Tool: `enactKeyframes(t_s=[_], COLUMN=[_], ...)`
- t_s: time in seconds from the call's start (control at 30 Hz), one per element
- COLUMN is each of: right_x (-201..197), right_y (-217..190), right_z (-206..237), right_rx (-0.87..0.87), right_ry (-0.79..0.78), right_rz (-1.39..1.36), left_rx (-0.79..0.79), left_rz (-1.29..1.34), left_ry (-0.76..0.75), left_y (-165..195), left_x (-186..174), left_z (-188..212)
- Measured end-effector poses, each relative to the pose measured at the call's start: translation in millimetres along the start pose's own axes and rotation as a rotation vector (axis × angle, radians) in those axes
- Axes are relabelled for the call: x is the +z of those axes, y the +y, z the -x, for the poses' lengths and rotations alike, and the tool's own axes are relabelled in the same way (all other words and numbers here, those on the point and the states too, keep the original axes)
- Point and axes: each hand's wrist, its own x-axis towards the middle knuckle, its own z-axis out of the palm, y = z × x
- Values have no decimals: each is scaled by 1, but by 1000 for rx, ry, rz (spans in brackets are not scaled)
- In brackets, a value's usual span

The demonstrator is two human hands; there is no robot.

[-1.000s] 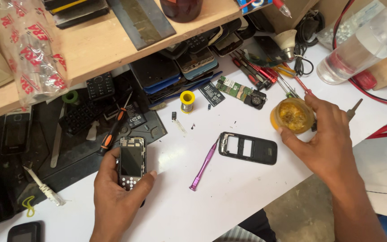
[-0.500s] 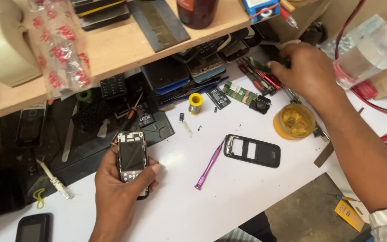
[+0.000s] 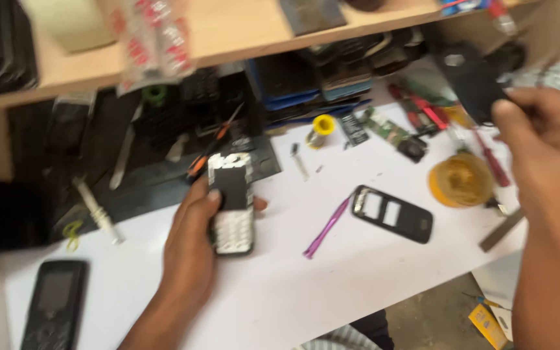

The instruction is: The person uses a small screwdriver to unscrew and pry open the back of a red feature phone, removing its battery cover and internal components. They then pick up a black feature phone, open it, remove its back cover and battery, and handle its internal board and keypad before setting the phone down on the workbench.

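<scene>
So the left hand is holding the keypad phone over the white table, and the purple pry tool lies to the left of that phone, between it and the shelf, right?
Not quite. The left hand does hold the keypad phone over the white table, but the purple pry tool lies to its right, between it and the black front cover. The head view shows this.

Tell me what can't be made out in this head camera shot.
- Dark flat piece in the right hand: motion blur hides its kind.
- Shelf items: blurred, cut by the top edge.
- Phone in the left hand: keypad detail smeared.
</scene>
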Motion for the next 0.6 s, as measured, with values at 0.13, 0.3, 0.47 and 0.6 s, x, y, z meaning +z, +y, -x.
enactKeyframes(t_s=[0.13, 0.3, 0.47, 0.6], right_x=[18, 67, 115, 131], right_y=[-3, -40, -84, -100], right_z=[56, 100, 123, 133], right_rx=[51, 258, 394, 435], right_ry=[-167, -287, -433, -489], right_rz=[-328, -709, -787, -840], left_rx=[20, 66, 83, 26], left_rz=[35, 40, 87, 196], left_ry=[-66, -170, -205, -125], left_y=[-4, -3, -1, -3], left_x=[-4, -6, -6, -8], left_z=[0, 5, 7, 6])
